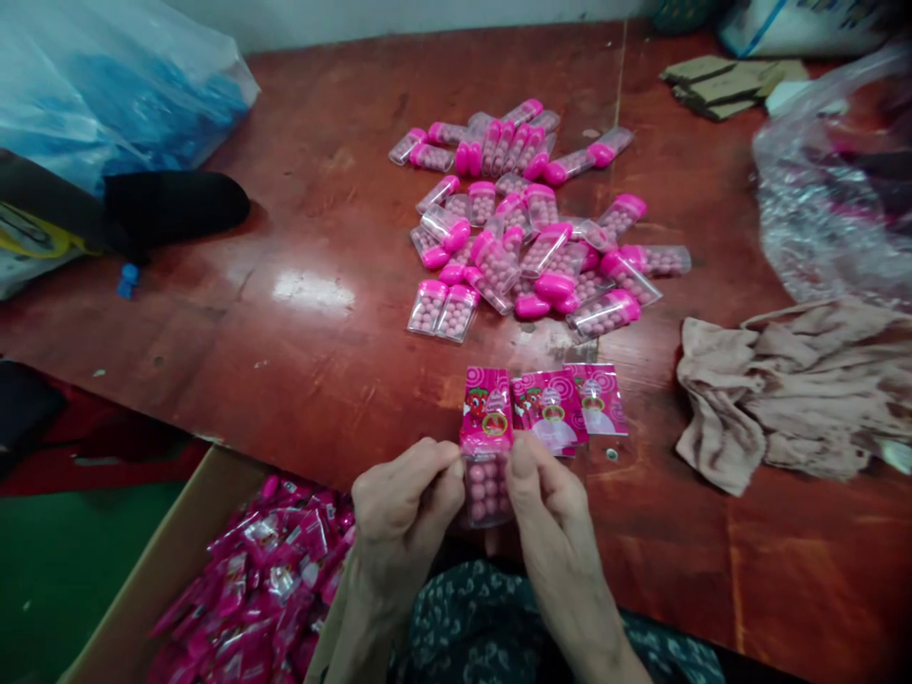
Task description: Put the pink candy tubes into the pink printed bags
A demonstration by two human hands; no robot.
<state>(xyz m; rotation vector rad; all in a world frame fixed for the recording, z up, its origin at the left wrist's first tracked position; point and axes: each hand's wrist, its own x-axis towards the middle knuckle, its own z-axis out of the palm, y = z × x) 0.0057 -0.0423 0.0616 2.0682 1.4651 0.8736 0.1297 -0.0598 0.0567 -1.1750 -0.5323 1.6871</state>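
Observation:
Near the table's front edge, a clear candy container full of pink balls is held between my two hands. Its upper part is in a printed pink sleeve with a strawberry cartoon. My left hand pinches the left side at the sleeve's lower edge. On the other side, my right hand grips with the thumb along the container's right edge. Several flat printed sleeves lie on the table just beyond my right fingers. Farther back is a loose pile of pink-capped candy containers.
Below the table edge at left stands a cardboard box of pink wrapped packs. A crumpled beige cloth and clear plastic bag lie right. At far left are a blue-filled bag and a black object.

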